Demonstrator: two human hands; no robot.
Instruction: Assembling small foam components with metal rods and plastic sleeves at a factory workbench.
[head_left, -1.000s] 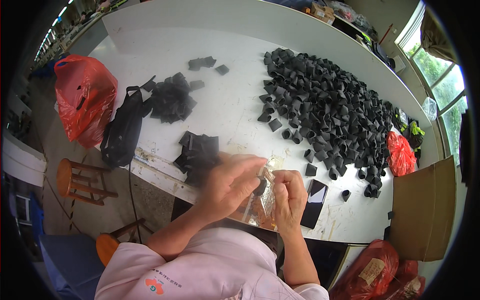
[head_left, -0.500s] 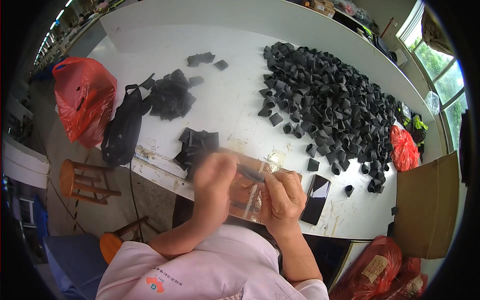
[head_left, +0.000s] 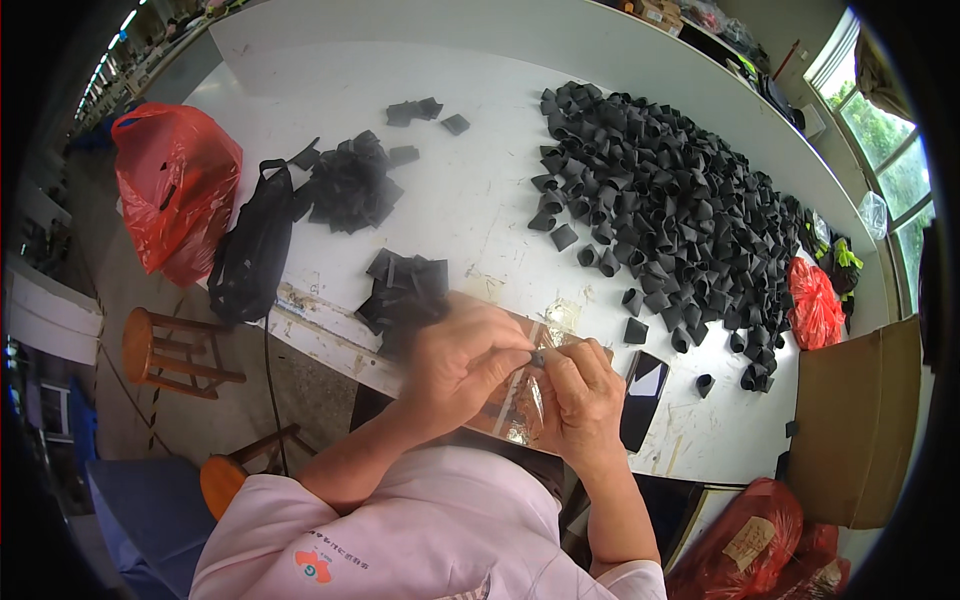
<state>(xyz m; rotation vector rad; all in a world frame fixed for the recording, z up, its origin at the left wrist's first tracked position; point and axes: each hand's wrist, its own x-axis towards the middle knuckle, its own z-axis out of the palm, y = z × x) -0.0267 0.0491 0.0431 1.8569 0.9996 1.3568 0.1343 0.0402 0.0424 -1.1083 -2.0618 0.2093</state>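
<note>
My left hand (head_left: 462,362) and my right hand (head_left: 583,390) meet over a brown, tape-covered board (head_left: 520,402) at the table's near edge. Their fingertips pinch a small black fabric piece (head_left: 537,358), most of which the fingers hide. Just beyond my left hand lies a loose pile of flat black pieces (head_left: 405,285). A dark phone (head_left: 641,400) rests on the table to the right of my right hand.
A large heap of curled black pieces (head_left: 660,200) covers the table's right side. Another flat pile (head_left: 352,185) lies at left, beside a black bag (head_left: 252,245) and a red plastic bag (head_left: 178,190). A cardboard box (head_left: 858,425) stands at right; a wooden stool (head_left: 165,345), left.
My left hand has moved right, and its fingertips now meet those of my right hand. The black piece, plainly visible between the hands before, is mostly covered. The whole view has shifted slightly.
</note>
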